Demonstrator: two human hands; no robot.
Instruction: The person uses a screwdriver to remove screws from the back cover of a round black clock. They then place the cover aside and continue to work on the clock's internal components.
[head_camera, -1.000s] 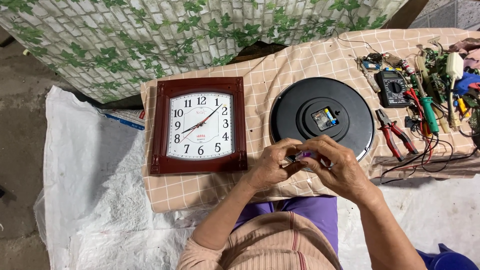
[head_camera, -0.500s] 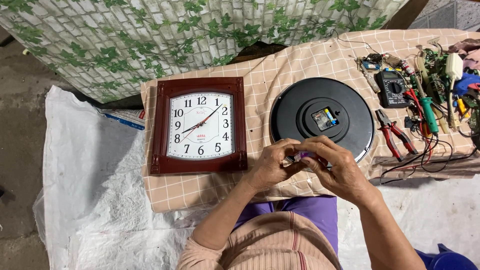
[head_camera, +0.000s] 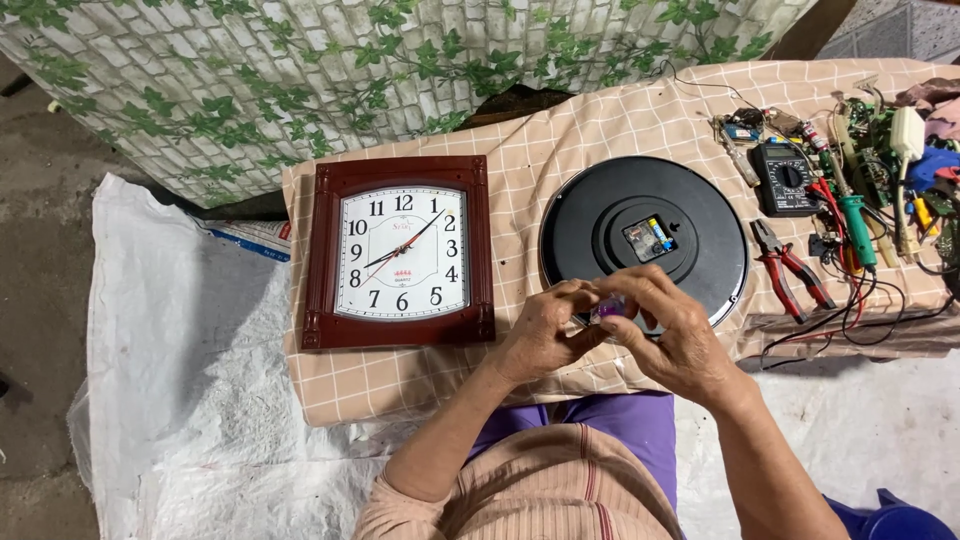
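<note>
My left hand (head_camera: 545, 335) and my right hand (head_camera: 672, 335) meet just in front of a round black clock back (head_camera: 690, 205), fingers pinched together on a small purple and clear object (head_camera: 610, 308). What the object is cannot be made out. The round clock lies face down, with its movement (head_camera: 649, 238) showing in the middle. To the left lies a square wall clock in a dark red-brown frame (head_camera: 400, 255), face up. Both clocks rest on a low table under a beige checked cloth (head_camera: 560, 130).
At the table's right end lie red-handled pliers (head_camera: 790, 262), a black multimeter (head_camera: 785, 178), a green-handled tool (head_camera: 858, 225), wires and small parts. White sacking (head_camera: 180, 380) covers the floor at left. A leaf-patterned sheet (head_camera: 300, 80) hangs behind.
My hands stay in place at the round clock's near edge; only the fingers shift slightly on the small purple object.
</note>
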